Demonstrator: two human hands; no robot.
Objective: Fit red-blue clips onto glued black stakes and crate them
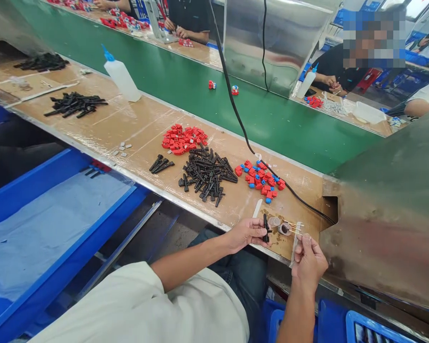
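The left hand [248, 234] has its thumb and fingers closed around one black piece [265, 228], above the near edge of the bench [232, 209]. The piece is beside the two small cups [273, 222], and its far end stands free of the fingers, perhaps so that this part remains easy to reach. The right hand [309, 259] is nearly closed, its fingertips pinching what appears to be a thin stick [297, 233]; this end grip probably keeps the fingers away from the dark content of the right cup. Other sticks lean at this cup, maybe to be ready for the right hand.

To the left lies the heap of black pieces [209, 174], on the left hand's side, which seems convenient for picking. Red pieces [183, 138] lie beyond it, and red-and-blue pieces [260, 178] to its right, apparently separated by kind.
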